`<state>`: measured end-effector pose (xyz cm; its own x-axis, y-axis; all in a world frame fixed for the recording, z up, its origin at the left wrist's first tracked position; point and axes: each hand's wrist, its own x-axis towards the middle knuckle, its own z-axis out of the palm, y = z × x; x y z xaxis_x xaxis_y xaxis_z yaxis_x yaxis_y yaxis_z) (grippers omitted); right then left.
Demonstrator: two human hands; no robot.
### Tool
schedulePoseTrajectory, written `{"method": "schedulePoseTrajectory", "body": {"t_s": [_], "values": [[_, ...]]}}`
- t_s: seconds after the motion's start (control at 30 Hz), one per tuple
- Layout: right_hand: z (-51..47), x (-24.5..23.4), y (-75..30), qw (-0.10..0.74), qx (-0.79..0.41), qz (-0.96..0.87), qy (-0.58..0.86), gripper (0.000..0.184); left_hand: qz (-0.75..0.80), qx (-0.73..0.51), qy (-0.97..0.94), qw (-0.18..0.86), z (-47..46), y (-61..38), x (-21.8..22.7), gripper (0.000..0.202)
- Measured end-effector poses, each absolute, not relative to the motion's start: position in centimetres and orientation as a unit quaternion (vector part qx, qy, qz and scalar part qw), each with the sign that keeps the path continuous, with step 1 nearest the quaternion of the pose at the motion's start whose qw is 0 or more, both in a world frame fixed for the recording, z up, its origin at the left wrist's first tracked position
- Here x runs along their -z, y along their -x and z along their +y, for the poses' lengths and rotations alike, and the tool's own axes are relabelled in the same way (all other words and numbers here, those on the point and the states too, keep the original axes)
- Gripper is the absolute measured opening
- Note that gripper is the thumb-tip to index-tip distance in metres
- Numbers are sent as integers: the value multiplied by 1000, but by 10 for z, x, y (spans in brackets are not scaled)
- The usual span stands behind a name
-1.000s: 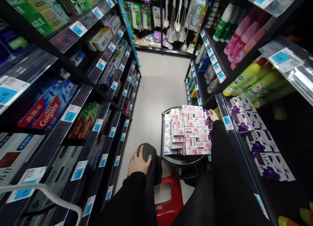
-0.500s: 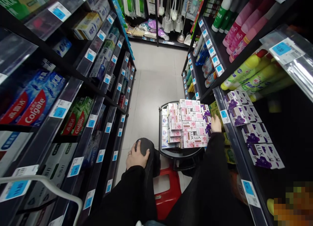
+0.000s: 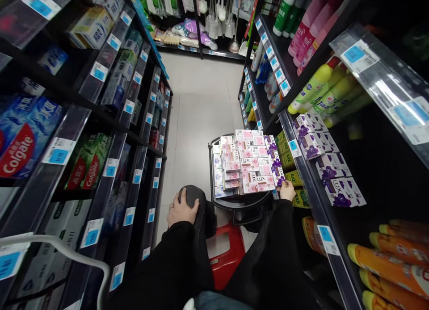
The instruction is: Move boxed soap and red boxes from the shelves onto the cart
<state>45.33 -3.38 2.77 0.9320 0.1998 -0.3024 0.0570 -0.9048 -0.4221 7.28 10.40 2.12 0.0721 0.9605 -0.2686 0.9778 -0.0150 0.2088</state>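
Note:
My left hand (image 3: pixel 182 209) rests on my bent left knee (image 3: pixel 192 194), fingers spread and holding nothing. At the right front corner of the black basket (image 3: pixel 248 207), my right hand (image 3: pixel 287 191) has its fingers closed at the lowest purple-and-white LUX soap box (image 3: pixel 280 175); part of the grip is hidden. A row of these purple boxes runs along the basket's right side. Beside it, pink LUX soap boxes (image 3: pixel 250 164) are stacked in the middle, and white-and-blue boxes (image 3: pixel 218 176) line the left side.
Purple LUX boxes (image 3: pixel 340 191) stand on the right shelf, with yellow-green AXE packs (image 3: pixel 301 198) below and orange bottles (image 3: pixel 398 265) nearer me. Toothpaste shelves (image 3: pixel 60 153) line the left. A red stool (image 3: pixel 228 256) is beneath me; a pale curved bar (image 3: pixel 83 261) crosses lower left.
My right hand has moved from the AXE packs beside the basket toward me, to the front purple soap box. My left hand stays on the knee. The view has shifted slightly right.

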Motion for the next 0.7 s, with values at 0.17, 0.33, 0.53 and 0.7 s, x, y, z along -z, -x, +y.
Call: {"method": "schedulePoseTrajectory", "body": {"t_s": [0.17,0.33,0.53,0.7], "values": [[-33,-29,-454,211,-183,-74,957,36,684,24,-709,169,105,-73,-20,69],[-36,-31,-457,181,-192,-99,959,39,680,26,-714,166,104,-74,-19,70],[-27,-39,-469,112,-180,-90,973,52,683,19,-712,161,104,-73,-14,68],[-11,-43,-474,91,-194,-98,972,44,682,24,-715,152,104,-71,-11,69]]}}
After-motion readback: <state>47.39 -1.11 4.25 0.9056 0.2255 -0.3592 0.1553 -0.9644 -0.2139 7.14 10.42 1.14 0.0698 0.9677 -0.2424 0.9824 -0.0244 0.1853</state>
